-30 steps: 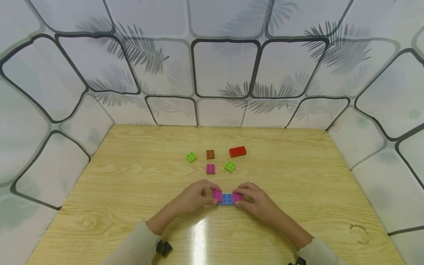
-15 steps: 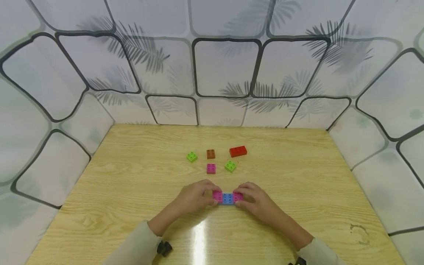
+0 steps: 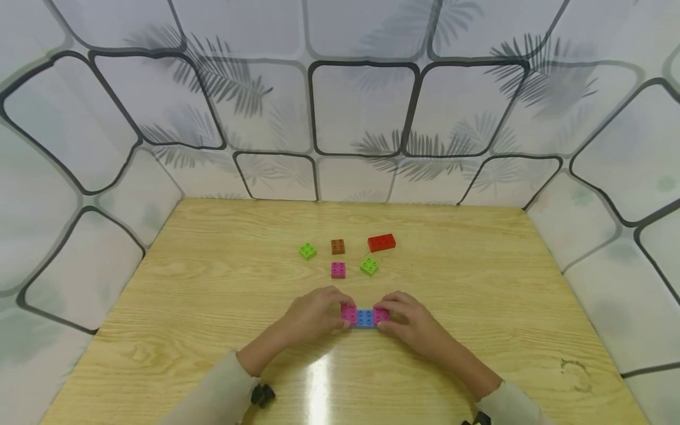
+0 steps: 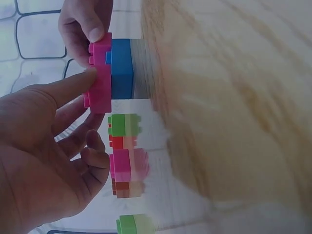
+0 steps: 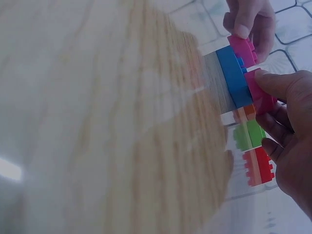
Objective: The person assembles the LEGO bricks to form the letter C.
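A blue toy brick [image 3: 365,318] lies on the table between both hands, its middle studs showing. On its left end sits a pink brick [image 3: 348,314], which my left hand [image 3: 314,316] pinches between thumb and fingers. My right hand [image 3: 411,321] pinches a second pink brick [image 3: 381,316] at the blue brick's right end. In the left wrist view the left pink brick [image 4: 100,90] rests on top of the blue brick [image 4: 122,68] and juts past its end. The right wrist view shows the other pink brick [image 5: 261,92] overhanging likewise.
Behind the hands lie a loose pink brick [image 3: 338,270], a brown brick [image 3: 337,247], a red brick [image 3: 381,242] and two green bricks, one at left [image 3: 307,251] and one at right [image 3: 369,266]. A patterned cloth wall [image 3: 361,112] encloses the wooden table [image 3: 212,254].
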`<state>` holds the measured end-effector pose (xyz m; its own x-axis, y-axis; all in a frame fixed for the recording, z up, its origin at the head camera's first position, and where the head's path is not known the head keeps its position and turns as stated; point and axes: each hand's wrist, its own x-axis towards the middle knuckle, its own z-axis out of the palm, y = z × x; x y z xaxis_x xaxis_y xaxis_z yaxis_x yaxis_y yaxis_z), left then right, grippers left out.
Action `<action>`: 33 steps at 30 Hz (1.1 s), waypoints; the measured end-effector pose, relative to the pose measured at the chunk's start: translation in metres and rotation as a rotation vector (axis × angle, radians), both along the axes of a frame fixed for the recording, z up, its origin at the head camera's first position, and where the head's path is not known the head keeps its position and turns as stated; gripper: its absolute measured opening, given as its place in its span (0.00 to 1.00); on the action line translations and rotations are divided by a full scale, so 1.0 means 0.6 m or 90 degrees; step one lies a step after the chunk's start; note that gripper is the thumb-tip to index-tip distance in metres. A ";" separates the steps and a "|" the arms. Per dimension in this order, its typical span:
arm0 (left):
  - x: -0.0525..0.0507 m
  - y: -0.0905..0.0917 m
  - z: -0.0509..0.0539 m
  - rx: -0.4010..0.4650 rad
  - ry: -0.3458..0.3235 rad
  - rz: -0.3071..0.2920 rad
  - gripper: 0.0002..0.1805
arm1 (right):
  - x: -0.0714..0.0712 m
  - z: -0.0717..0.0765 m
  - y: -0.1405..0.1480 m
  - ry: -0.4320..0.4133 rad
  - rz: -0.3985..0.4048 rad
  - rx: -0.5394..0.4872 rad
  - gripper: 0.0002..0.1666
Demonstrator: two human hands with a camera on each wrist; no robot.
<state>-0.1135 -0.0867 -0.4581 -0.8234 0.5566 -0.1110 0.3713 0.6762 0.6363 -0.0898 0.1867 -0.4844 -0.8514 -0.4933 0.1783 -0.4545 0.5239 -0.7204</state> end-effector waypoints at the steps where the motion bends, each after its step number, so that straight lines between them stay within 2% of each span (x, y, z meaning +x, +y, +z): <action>1: -0.001 0.000 0.001 0.007 -0.010 0.003 0.19 | 0.000 0.001 0.000 0.001 -0.001 0.000 0.19; 6: -0.007 -0.003 0.000 0.031 -0.035 0.018 0.19 | -0.001 0.000 -0.001 0.000 -0.004 0.007 0.19; 11: -0.015 -0.010 0.002 0.047 -0.040 0.028 0.17 | -0.002 -0.001 -0.001 -0.006 -0.005 0.015 0.20; 22: -0.060 -0.034 0.008 0.086 -0.068 0.113 0.16 | -0.001 0.004 -0.003 -0.008 -0.005 0.024 0.19; 26: -0.077 -0.039 0.002 0.097 -0.072 0.128 0.15 | -0.002 0.004 -0.003 -0.012 -0.005 0.032 0.19; 33: -0.102 -0.043 -0.019 0.135 -0.064 0.145 0.19 | -0.002 0.004 -0.002 -0.023 -0.012 0.037 0.19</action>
<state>-0.1747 -0.1127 -0.4692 -0.9204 0.3781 -0.0990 0.1540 0.5837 0.7973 -0.0911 0.1856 -0.4822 -0.8658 -0.4859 0.1194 -0.4189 0.5734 -0.7041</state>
